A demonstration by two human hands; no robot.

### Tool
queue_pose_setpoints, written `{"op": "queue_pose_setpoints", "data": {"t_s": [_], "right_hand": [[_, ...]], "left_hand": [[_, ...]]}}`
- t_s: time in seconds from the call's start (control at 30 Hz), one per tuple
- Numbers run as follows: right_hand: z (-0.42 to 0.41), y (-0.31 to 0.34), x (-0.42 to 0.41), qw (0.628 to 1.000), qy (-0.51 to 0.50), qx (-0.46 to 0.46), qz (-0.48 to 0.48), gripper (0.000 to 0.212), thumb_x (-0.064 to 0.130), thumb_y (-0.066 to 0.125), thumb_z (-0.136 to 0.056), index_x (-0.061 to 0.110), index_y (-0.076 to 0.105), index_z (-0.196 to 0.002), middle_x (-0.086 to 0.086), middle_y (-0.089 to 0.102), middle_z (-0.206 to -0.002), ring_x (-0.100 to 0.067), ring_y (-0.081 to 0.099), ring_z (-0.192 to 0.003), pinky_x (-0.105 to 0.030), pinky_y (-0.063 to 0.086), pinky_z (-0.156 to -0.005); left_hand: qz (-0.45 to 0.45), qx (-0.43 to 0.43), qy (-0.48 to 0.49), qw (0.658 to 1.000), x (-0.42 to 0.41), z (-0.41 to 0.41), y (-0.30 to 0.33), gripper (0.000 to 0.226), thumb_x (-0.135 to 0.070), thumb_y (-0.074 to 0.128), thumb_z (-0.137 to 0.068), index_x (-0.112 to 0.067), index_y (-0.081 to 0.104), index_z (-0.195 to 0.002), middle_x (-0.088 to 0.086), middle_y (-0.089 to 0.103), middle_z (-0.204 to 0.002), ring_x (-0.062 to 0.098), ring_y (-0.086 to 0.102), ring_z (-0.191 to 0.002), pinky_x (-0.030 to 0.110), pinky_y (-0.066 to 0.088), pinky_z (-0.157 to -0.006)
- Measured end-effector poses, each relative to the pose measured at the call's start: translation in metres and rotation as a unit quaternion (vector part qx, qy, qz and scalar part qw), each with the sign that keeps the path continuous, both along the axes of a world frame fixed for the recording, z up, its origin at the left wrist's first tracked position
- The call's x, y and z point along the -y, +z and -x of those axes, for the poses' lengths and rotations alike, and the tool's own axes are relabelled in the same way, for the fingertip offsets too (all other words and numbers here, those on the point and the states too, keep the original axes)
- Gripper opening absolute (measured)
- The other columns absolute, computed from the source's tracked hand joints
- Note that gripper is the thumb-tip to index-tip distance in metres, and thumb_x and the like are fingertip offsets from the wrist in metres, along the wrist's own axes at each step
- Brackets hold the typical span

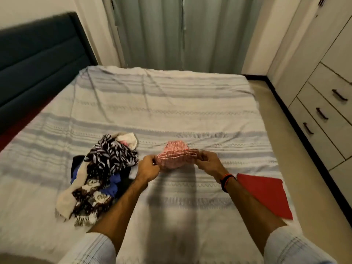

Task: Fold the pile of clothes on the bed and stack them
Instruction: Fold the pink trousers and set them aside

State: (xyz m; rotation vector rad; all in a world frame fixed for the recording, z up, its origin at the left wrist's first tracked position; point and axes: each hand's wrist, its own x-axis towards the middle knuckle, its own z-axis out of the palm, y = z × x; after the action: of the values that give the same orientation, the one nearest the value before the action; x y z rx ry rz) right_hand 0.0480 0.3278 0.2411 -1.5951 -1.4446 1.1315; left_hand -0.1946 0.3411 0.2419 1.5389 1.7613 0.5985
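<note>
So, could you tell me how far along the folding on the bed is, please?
Done: one red garment lies folded flat near the bed's right edge. In hand: the left hand and right hand each pinch an end of a pink patterned garment, held stretched between them. Left: the unfolded pile on the left of the bedspread.

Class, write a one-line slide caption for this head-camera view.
Both hands stretch a pink garment above the striped bed.

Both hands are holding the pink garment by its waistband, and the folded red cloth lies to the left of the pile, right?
Not quite. In the head view the red cloth lies right of the pink garment, across from the pile. Left hand and right hand do hold it.
</note>
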Motion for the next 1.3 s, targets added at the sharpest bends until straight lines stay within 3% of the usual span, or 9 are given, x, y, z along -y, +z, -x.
{"op": "queue_pose_setpoints", "data": {"t_s": [0.1,0.2,0.33,0.47,0.7,0.87,0.97,1.07,1.3], "right_hand": [[-0.002,-0.052,0.058,0.998,0.012,0.024,0.052,0.022,0.014,0.071,-0.085,0.016,0.061,-0.065,0.008,0.052,-0.061,-0.011,0.047,-0.064,-0.034,0.039,-0.066],[-0.001,-0.088,0.104,0.995,0.02,0.028,0.089,0.012,0.011,0.07,-0.086,0.0,0.068,-0.081,0.0,0.057,-0.069,-0.012,0.051,-0.068,-0.032,0.042,-0.066],[0.0,-0.127,0.158,0.991,0.013,0.023,0.134,0.018,0.008,0.069,-0.089,0.019,0.066,-0.075,0.009,0.061,-0.068,-0.004,0.056,-0.067,-0.027,0.047,-0.069],[-0.003,-0.159,0.198,0.985,0.001,0.013,0.173,0.004,0.014,0.072,-0.088,0.017,0.071,-0.09,0.009,0.065,-0.075,-0.007,0.059,-0.074,-0.031,0.05,-0.075],[0.0,-0.191,0.24,0.973,-0.007,0.03,0.227,0.019,0.019,0.076,-0.085,0.008,0.073,-0.101,0.005,0.065,-0.077,-0.01,0.058,-0.072,-0.029,0.049,-0.071],[0.004,-0.203,0.239,0.969,-0.005,0.04,0.245,0.005,0.019,0.076,-0.084,0.021,0.071,-0.085,0.003,0.067,-0.079,-0.018,0.063,-0.083,-0.04,0.054,-0.082],[0.006,-0.201,0.222,0.966,-0.012,0.047,0.256,0.014,0.016,0.074,-0.084,0.028,0.07,-0.079,0.001,0.071,-0.085,-0.023,0.067,-0.091,-0.045,0.056,-0.089],[0.006,-0.204,0.193,0.964,-0.025,0.055,0.258,0.004,0.024,0.077,-0.08,0.023,0.075,-0.084,-0.005,0.075,-0.092,-0.025,0.069,-0.095,-0.052,0.055,-0.089],[0.008,-0.219,0.109,0.965,-0.078,0.079,0.236,0.025,0.033,0.08,-0.077,0.01,0.073,-0.084,-0.011,0.075,-0.084,-0.03,0.072,-0.084,-0.053,0.058,-0.079]], "left_hand": [[0.054,-0.027,-0.016,0.998,0.058,0.002,-0.05,0.011,-0.013,0.071,-0.081,-0.017,0.062,-0.076,-0.001,0.067,-0.079,0.015,0.06,-0.078,0.02,0.039,-0.065],[0.084,-0.047,-0.025,0.995,0.101,0.003,-0.088,0.008,-0.02,0.07,-0.084,-0.015,0.065,-0.086,0.003,0.068,-0.088,0.02,0.064,-0.089,0.019,0.037,-0.068],[0.131,-0.052,-0.033,0.989,0.153,0.002,-0.129,0.028,-0.024,0.069,-0.087,-0.009,0.067,-0.111,0.008,0.07,-0.11,0.022,0.064,-0.096,0.024,0.042,-0.075],[0.152,-0.057,-0.049,0.986,0.193,0.0,-0.15,0.031,-0.026,0.068,-0.089,-0.008,0.066,-0.115,0.009,0.07,-0.112,0.022,0.063,-0.095,0.023,0.042,-0.075],[0.186,-0.074,-0.056,0.978,0.235,0.0,-0.176,0.031,-0.022,0.067,-0.09,-0.007,0.065,-0.117,0.01,0.07,-0.115,0.027,0.065,-0.103,0.022,0.043,-0.078],[0.213,-0.077,-0.056,0.972,0.234,0.003,-0.19,0.031,-0.023,0.066,-0.09,-0.009,0.064,-0.118,0.009,0.069,-0.116,0.026,0.064,-0.103,0.025,0.045,-0.08],[0.216,-0.075,-0.054,0.972,0.218,0.003,-0.193,0.029,-0.022,0.067,-0.09,-0.009,0.066,-0.115,0.008,0.07,-0.114,0.025,0.064,-0.102,0.025,0.045,-0.079],[0.218,-0.068,-0.053,0.972,0.19,0.004,-0.193,0.027,-0.023,0.068,-0.089,-0.009,0.068,-0.112,0.007,0.071,-0.112,0.024,0.064,-0.101,0.024,0.043,-0.076],[0.21,-0.047,-0.016,0.976,0.106,0.003,-0.202,0.035,-0.032,0.069,-0.088,-0.01,0.067,-0.115,0.008,0.069,-0.114,0.027,0.063,-0.105,0.023,0.04,-0.08]]}}
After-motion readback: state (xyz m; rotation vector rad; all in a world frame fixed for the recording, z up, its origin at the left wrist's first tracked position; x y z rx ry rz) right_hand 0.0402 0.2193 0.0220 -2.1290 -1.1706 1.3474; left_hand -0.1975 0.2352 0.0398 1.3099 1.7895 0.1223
